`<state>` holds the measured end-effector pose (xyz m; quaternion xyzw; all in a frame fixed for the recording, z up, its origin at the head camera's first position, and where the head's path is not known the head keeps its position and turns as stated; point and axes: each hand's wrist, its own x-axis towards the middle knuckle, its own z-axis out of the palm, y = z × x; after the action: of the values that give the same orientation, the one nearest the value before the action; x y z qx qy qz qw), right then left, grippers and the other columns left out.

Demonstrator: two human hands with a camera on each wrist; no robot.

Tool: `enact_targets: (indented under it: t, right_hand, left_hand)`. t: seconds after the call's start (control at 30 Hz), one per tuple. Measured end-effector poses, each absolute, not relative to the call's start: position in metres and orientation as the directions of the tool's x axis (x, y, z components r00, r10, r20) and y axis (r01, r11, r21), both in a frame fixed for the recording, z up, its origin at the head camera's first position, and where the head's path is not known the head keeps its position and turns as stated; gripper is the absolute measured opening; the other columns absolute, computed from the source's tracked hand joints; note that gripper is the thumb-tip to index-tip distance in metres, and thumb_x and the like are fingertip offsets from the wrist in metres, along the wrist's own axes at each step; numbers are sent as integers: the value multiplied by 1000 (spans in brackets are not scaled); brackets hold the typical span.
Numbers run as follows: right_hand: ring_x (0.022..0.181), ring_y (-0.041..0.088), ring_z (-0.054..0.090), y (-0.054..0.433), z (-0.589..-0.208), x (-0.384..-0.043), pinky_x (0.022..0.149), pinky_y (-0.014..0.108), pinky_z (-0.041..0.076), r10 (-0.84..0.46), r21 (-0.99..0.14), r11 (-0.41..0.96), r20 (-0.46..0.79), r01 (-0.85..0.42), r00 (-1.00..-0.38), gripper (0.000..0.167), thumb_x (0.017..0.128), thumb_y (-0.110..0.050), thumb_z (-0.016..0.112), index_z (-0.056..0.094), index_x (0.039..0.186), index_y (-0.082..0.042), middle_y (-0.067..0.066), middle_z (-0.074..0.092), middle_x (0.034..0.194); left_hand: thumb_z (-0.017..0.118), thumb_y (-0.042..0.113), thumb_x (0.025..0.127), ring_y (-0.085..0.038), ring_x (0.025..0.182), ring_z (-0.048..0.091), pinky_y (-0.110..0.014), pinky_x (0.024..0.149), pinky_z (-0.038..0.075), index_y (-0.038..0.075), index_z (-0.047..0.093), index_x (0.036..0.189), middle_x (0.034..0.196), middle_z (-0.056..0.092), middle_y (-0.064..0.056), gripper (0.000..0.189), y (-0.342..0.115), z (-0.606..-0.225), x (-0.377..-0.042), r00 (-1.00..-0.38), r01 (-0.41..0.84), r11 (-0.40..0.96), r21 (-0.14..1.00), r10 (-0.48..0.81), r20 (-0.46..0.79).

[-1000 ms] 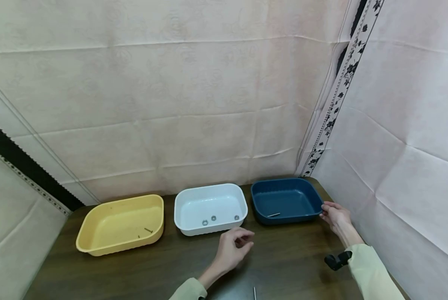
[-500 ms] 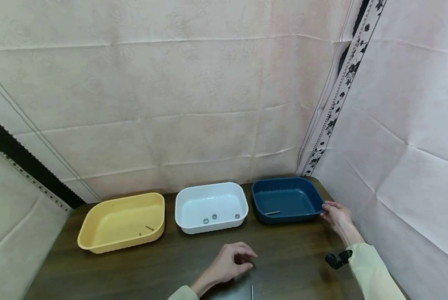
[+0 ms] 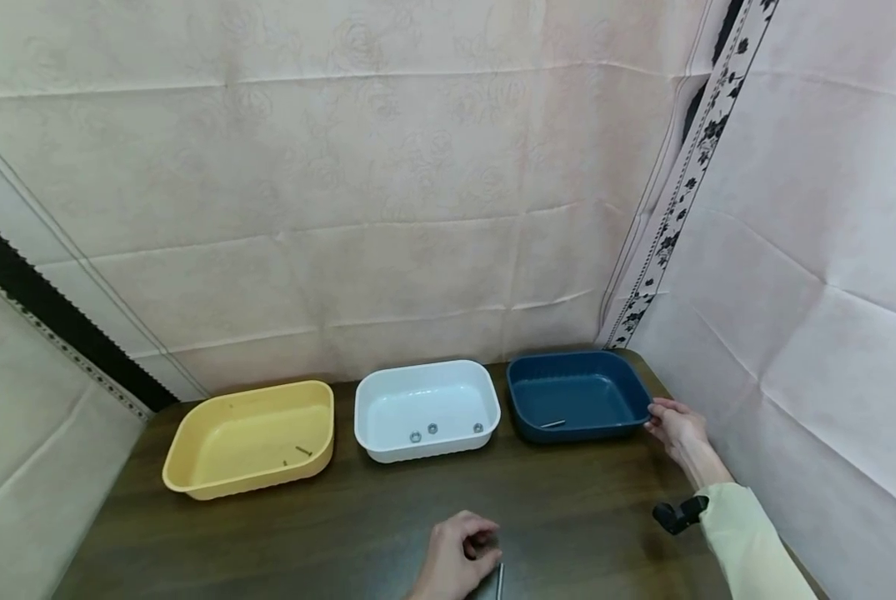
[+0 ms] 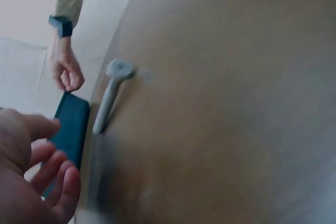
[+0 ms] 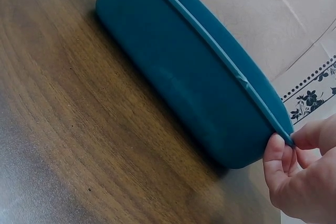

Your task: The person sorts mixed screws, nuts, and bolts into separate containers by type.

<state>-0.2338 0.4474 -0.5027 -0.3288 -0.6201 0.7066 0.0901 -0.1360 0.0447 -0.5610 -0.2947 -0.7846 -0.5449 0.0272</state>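
My right hand [image 3: 678,433] pinches the right corner of the blue tray [image 3: 628,429] between thumb and fingers; the right wrist view shows the thumb [image 5: 310,134] on its rim. In the blue tray lies a slim metal piece [image 3: 553,424]. My left hand [image 3: 455,557] hovers above the table with fingers bent loosely and nothing held. Close beside it lies a silver bolt [image 3: 500,579], cut off by the lower frame edge. The left wrist view shows the bolt [image 4: 108,100] with a round head, apart from the fingers.
A white tray [image 3: 376,454] holding three metal nuts [image 3: 432,428] stands in the middle of the dark wooden table [image 3: 327,542]. Left of it is a yellow tray [image 3: 222,486] with two small screws [image 3: 303,451]. Cloth walls [image 3: 417,167] rise behind and beside the table.
My left hand has moved back from the white tray, toward the near edge and the bolt. My right hand keeps its pinch on the blue tray. The head view has shifted slightly.
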Motion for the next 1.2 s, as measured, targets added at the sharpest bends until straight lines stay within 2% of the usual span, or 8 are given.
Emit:
enact_targets:
  t: [0.1, 0.2, 0.37, 0.47, 0.57, 0.83, 1.07, 1.2]
  right_hand:
    - [66, 12, 56, 448, -502, -234, 61, 22, 58, 539, -936, -229, -350, 267, -766, 17, 100, -1, 57, 58, 117, 0, 2, 57, 80]
    - [66, 11, 56, 448, -501, -234, 62, 22, 58, 540, -936, -223, -351, 272, -765, 20, 100, 0, 56, 56, 120, 1, 1, 57, 80]
    - [69, 11, 55, 449, -498, -234, 63, 22, 58, 538, -935, -206, -355, 289, -765, 30, 101, -1, 54, 52, 130, 3, 1, 56, 83]
    - [70, 11, 55, 449, -498, -234, 63, 22, 58, 536, -934, -207, -357, 290, -765, 30, 101, 0, 54, 51, 131, 3, 1, 56, 83]
    - [69, 11, 56, 449, -499, -234, 63, 22, 58, 534, -934, -211, -358, 290, -766, 31, 101, 0, 54, 51, 131, 4, 0, 56, 82]
    - [70, 11, 56, 447, -501, -234, 63, 22, 58, 535, -931, -202, -364, 303, -762, 34, 101, 0, 53, 50, 135, 4, 2, 57, 85]
    - [69, 11, 55, 448, -499, -236, 64, 22, 58, 532, -931, -206, -366, 303, -764, 35, 101, -1, 54, 49, 136, 4, 1, 57, 84]
    - [68, 11, 55, 448, -500, -234, 63, 22, 58, 518, -930, -217, -366, 296, -773, 35, 101, -1, 54, 49, 135, 5, 2, 57, 83]
  left_hand:
    - [86, 3, 73, -5, 71, 59, -16, 55, 51, 4, 76, 96, 84, 65, 1, 25, 47, -568, -125, -829, 545, 294, 785, 326, 454]
    - [90, 7, 66, -3, 68, 56, -11, 54, 46, 7, 76, 91, 82, 64, 5, 29, 52, -576, -115, -809, 585, 388, 712, 211, 549]
    - [94, 15, 53, 0, 66, 53, -5, 55, 39, 10, 74, 84, 78, 61, 9, 37, 64, -590, -104, -712, 637, 501, 586, 91, 696]
    - [95, 16, 48, 0, 64, 52, -6, 54, 38, 10, 72, 81, 76, 59, 9, 40, 72, -595, -101, -672, 645, 523, 557, 40, 740]
    - [95, 17, 47, 0, 64, 52, -7, 53, 40, 10, 71, 80, 76, 58, 9, 42, 79, -597, -97, -673, 623, 540, 567, 1, 739]
    - [96, 19, 52, 0, 67, 51, -11, 52, 41, 11, 72, 82, 78, 58, 9, 39, 85, -594, -90, -741, 557, 550, 622, -9, 672]
    - [97, 17, 45, -1, 66, 52, -10, 55, 43, 10, 70, 81, 77, 58, 8, 46, 83, -601, -92, -689, 601, 567, 563, 12, 724]
    - [97, 17, 46, 1, 65, 52, -9, 54, 41, 10, 69, 80, 75, 57, 9, 45, 80, -602, -92, -701, 609, 571, 551, 62, 710]
